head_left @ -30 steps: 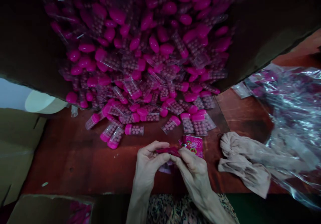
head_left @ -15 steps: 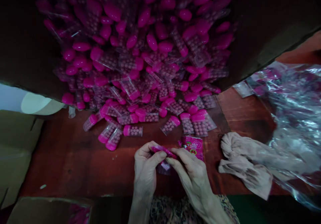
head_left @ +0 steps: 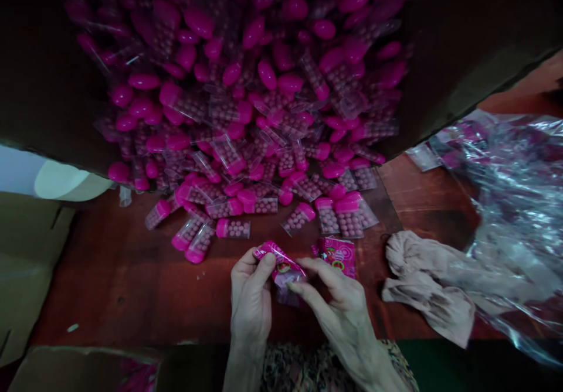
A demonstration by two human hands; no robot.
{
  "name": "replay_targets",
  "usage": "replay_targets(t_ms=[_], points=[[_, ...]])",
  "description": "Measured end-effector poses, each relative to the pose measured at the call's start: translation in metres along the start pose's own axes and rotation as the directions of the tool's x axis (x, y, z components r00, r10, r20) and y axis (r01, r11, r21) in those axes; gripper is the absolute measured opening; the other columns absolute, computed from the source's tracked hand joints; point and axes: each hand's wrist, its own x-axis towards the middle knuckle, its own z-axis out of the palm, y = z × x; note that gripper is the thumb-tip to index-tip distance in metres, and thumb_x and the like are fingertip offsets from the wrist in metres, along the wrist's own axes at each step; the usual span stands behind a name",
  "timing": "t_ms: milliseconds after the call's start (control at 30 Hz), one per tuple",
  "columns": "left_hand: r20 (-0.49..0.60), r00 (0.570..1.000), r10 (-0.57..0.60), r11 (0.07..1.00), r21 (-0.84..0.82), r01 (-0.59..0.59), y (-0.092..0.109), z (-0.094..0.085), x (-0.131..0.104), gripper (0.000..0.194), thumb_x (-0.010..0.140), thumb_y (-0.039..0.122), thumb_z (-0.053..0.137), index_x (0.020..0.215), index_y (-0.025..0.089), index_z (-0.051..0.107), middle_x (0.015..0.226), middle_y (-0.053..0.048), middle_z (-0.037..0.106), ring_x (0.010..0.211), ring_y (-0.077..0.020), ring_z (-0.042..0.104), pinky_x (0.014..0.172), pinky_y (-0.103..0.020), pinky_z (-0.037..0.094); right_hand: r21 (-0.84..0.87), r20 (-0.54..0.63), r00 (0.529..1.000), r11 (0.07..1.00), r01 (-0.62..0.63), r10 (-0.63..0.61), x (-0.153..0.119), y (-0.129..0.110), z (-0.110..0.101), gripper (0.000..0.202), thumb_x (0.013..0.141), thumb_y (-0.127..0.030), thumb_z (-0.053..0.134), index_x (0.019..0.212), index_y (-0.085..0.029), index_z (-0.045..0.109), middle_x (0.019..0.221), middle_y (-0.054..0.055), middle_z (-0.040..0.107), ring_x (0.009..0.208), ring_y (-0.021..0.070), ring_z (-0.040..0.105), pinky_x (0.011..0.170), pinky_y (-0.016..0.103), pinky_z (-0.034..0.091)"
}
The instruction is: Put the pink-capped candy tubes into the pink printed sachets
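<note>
Near the table's front edge, my left hand (head_left: pixel 252 295) pinches the left side of a pink printed packet (head_left: pixel 281 265) between thumb and fingers. The fingers of my right hand (head_left: pixel 338 301) close on its right edge. A clear part hangs below the printed part. Just behind my right hand lies a small stack of similar pink packets (head_left: pixel 342 254). Beyond my hands, several clear tubes of small balls with pink caps lie loose, one of them (head_left: pixel 233 228) on its side.
A large dark box (head_left: pixel 444 58) spills a heap of pink-capped tubes (head_left: pixel 264 116). Crumpled cloth (head_left: pixel 428 280) and clear plastic bags (head_left: pixel 519 204) lie right. A white bowl (head_left: pixel 70 182) sits left, with an open carton (head_left: pixel 83 371) at lower left.
The packet between my hands has opened out and tilted, so its printed face shows. My left hand has shifted slightly left and my hands are a little farther apart.
</note>
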Motion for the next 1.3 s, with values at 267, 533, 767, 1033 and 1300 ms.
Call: replay_targets(t_ms=[267, 533, 767, 1033, 1300], points=[[-0.033, 0.999, -0.008, 0.999, -0.052, 0.006, -0.0008, -0.0038, 0.0006, 0.022, 0.054, 0.022, 0.082, 0.072, 0.016, 0.072, 0.066, 0.000, 0.070, 0.060, -0.0086, 0.060, 0.062, -0.019, 0.048, 0.014, -0.013, 0.999, 0.999, 0.044, -0.044, -0.0001, -0.0026, 0.0008, 0.018, 0.088, -0.022, 0.051, 0.084, -0.017, 0.069, 0.068, 0.003, 0.069, 0.059, 0.0147, 0.065, 0.055, 0.024, 0.053], [-0.076, 0.996, -0.049, 0.989, -0.146, 0.038, 0.0067, -0.0042, 0.0046, 0.021, 0.054, 0.022, 0.082, 0.068, 0.014, 0.070, 0.063, 0.000, 0.069, 0.057, -0.0080, 0.059, 0.060, -0.019, 0.049, 0.011, -0.007, 0.999, 0.999, 0.051, -0.051, -0.0049, -0.0038, 0.0031, 0.020, 0.084, -0.016, 0.057, 0.102, -0.016, 0.065, 0.085, 0.005, 0.072, 0.074, 0.0154, 0.068, 0.069, 0.025, 0.055], [-0.062, 0.995, -0.079, 0.985, -0.156, 0.068, 0.0077, -0.0029, 0.0018, 0.024, 0.051, 0.021, 0.083, 0.069, 0.014, 0.070, 0.064, 0.000, 0.069, 0.057, -0.0078, 0.060, 0.059, -0.018, 0.049, 0.049, -0.018, 0.999, 0.998, 0.041, -0.040, -0.0031, -0.0056, 0.0095, 0.016, 0.083, -0.015, 0.056, 0.096, -0.016, 0.066, 0.078, 0.003, 0.071, 0.066, 0.0136, 0.066, 0.060, 0.021, 0.053], [-0.005, 0.997, -0.079, 0.989, -0.129, 0.078, 0.0029, -0.0025, -0.0002, 0.023, 0.053, 0.021, 0.082, 0.072, 0.014, 0.071, 0.066, -0.001, 0.069, 0.059, -0.0089, 0.060, 0.060, -0.019, 0.048, -0.002, -0.059, 0.998, 1.000, -0.031, 0.031, -0.0055, -0.0011, 0.0078, 0.012, 0.083, -0.019, 0.058, 0.091, -0.018, 0.067, 0.082, 0.003, 0.072, 0.071, 0.0161, 0.068, 0.066, 0.027, 0.052], [-0.038, 0.997, -0.066, 0.990, -0.124, 0.061, 0.0029, -0.0088, 0.0015, 0.021, 0.052, 0.022, 0.083, 0.066, 0.014, 0.070, 0.063, -0.001, 0.069, 0.058, -0.0095, 0.060, 0.062, -0.020, 0.049, -0.080, 0.016, 0.993, 0.990, 0.119, -0.118, -0.0018, 0.0027, 0.0021, 0.017, 0.085, -0.013, 0.050, 0.091, -0.016, 0.066, 0.073, 0.003, 0.068, 0.066, 0.0144, 0.065, 0.060, 0.024, 0.052]])
